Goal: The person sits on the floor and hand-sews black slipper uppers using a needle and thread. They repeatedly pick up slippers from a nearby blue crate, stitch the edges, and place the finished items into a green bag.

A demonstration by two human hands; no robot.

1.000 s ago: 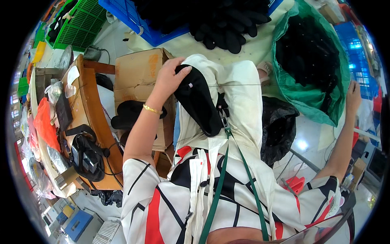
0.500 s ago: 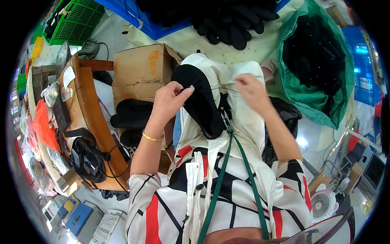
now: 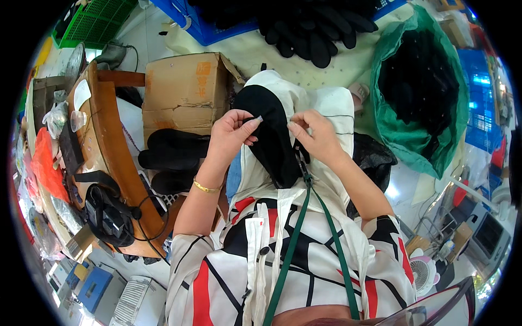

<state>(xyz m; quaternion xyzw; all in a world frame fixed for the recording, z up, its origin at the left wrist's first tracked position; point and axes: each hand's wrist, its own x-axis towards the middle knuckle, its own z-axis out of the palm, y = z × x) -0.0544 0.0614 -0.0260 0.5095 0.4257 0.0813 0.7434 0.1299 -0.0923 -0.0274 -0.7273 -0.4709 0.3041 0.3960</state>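
On my lap rests a long black fabric slipper (image 3: 273,146), its rounded end pointing away from me. My left hand (image 3: 232,130) is closed at its left side, thumb and forefinger pinching the black fabric, with a small pale glint at the thumb tip. Just right of the slipper, my right hand (image 3: 315,135) has its thumb and forefinger pressed together; whatever is between them is too small to make out. A thin dark thread (image 3: 341,116) trails over my white-covered thigh, right of that hand.
Left of my legs, more black slippers (image 3: 173,151) lie by a cardboard box (image 3: 182,89). A wooden table (image 3: 122,157) curves along the left. Ahead, a blue crate (image 3: 215,33) holds a black heap. A green sack (image 3: 383,117) of black pieces stands right.
My right hand has come left and inward, close to the slipper. The thread that stretched between the hands now lies on my right thigh. My left hand still pinches the slipper.
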